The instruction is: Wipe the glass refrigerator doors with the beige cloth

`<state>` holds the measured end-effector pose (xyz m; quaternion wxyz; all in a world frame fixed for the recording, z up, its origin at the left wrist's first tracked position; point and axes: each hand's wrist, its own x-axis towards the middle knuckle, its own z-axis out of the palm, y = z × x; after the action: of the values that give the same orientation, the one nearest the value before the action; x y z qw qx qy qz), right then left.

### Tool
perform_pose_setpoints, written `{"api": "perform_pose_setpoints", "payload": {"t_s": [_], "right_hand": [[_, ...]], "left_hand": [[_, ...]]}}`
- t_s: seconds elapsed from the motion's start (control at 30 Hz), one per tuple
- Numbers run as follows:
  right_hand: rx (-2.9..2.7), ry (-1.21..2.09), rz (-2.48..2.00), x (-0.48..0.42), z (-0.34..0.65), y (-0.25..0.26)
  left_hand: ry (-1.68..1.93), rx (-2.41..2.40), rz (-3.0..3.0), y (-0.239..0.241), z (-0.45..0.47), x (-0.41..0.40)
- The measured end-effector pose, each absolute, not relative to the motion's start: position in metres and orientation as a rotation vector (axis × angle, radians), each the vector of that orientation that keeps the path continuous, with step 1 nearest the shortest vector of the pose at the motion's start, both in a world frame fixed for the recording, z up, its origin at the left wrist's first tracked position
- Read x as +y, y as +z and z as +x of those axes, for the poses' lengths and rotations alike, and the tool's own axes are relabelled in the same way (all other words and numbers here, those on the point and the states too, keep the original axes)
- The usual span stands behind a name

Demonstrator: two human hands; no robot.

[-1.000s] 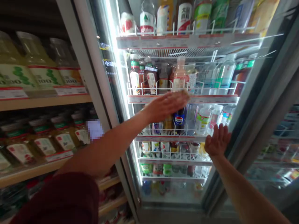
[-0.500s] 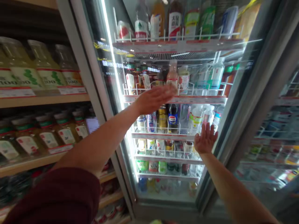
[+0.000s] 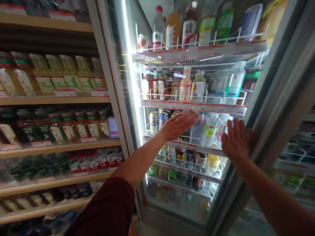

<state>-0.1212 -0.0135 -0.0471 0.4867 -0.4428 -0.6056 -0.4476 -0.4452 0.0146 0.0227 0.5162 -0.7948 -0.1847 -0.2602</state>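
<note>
My left hand (image 3: 180, 124) reaches across the glass door (image 3: 128, 108) of a drinks fridge, its fingers stretched out and held close together. A pale blurred patch shows at its fingertips; I cannot make out whether it is a reflection or a thing. Behind that hand, cans (image 3: 162, 120) and bottles stand on a wire shelf. My right hand (image 3: 236, 139) is raised with fingers spread, palm toward the glass beside the door's right frame (image 3: 263, 131). It holds nothing that I can see. Whether either palm touches the glass is unclear.
Upper fridge shelves (image 3: 197, 106) carry several bottles, among them a pink one (image 3: 185, 84) and a green one (image 3: 225, 23). Wooden shelves (image 3: 56, 101) with rows of juice bottles (image 3: 71, 73) stand at the left. Another glass-fronted fridge (image 3: 295, 157) is at the right.
My left hand has moved lower and slightly right across the door. My right hand has shifted right, toward the frame. The view has turned left, showing more of the wooden shelves.
</note>
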Motion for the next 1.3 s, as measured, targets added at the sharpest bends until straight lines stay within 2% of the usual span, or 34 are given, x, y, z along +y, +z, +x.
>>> {"api": "perform_pose_setpoints", "payload": {"t_s": [0.1, 0.17, 0.3, 0.4, 0.53, 0.6, 0.7, 0.83, 0.93, 1.03, 1.1, 1.2, 1.3], "right_hand": [[-1.469, -1.089, -1.106, -0.01, -0.122, -0.053], [-1.486, -1.09, -1.086, -0.01, -0.122, -0.055], [-1.524, -1.04, -1.069, -0.012, -0.12, -0.054], [-1.564, -0.973, -1.101, -0.012, -0.119, -0.052], [-1.592, -0.919, -1.112, -0.015, -0.119, -0.05], [-1.596, -0.904, -1.126, -0.015, -0.119, -0.05], [-1.597, -0.898, -1.124, -0.015, -0.118, -0.05], [-1.608, -0.889, -1.127, -0.013, -0.117, -0.051], [-1.615, -0.9, -1.124, -0.012, -0.117, -0.053], [-1.599, -0.947, -1.093, -0.013, -0.117, -0.053], [-1.583, -0.979, -1.086, -0.014, -0.118, -0.052], [-1.571, -0.991, -1.111, -0.015, -0.119, -0.052], [-1.567, -0.991, -1.126, -0.014, -0.12, -0.053]], "left_hand": [[-1.187, -0.823, -1.681, 0.021, -0.448, 0.016], [-1.341, -0.919, -1.593, -0.009, -0.437, 0.013], [-0.957, -0.691, -1.898, -0.086, -0.404, -0.005], [-0.731, -0.512, -2.06, -0.087, -0.406, -0.009], [-1.093, -0.819, -1.864, -0.034, -0.437, 0.006], [-1.24, -0.941, -1.755, -0.031, -0.441, 0.011], [-1.213, -0.952, -1.783, -0.071, -0.425, 0.005], [-0.795, -0.717, -2.053, -0.12, -0.408, -0.007], [-0.855, -0.768, -1.996, -0.095, -0.429, 0.002], [-1.187, -0.993, -1.73, -0.054, -0.459, 0.017], [-1.357, -1.122, -1.574, -0.048, -0.463, 0.019], [-1.401, -1.115, -1.562, -0.085, -0.434, 0.007], [-1.161, -0.864, -1.808, -0.135, -0.393, -0.008]]}}
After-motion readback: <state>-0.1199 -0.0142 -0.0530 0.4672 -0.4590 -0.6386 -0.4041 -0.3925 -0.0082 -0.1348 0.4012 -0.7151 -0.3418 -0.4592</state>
